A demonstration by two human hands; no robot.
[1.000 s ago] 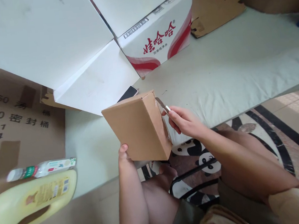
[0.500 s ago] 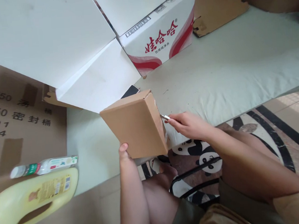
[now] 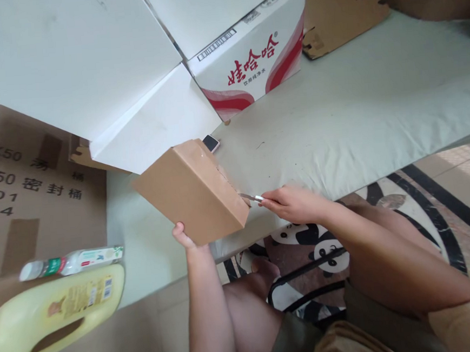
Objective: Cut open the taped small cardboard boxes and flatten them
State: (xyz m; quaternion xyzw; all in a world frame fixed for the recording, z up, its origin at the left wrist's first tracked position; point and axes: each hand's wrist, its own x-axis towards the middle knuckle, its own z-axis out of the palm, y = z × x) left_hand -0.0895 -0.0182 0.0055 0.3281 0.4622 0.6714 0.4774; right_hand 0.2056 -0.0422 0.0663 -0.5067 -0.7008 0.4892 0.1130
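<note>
A tilted cardboard box (image 3: 189,193) is gripped from beneath by the left hand (image 3: 185,239). At its 3 o'clock edge, a small blade (image 3: 250,197) is pinched in the closed right hand (image 3: 292,204).

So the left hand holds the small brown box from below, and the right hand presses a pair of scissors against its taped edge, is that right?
Not quite: the right hand presses a small blade, not scissors, against the taped edge. The head view shows it. The left hand does hold the small brown box from below.
</note>
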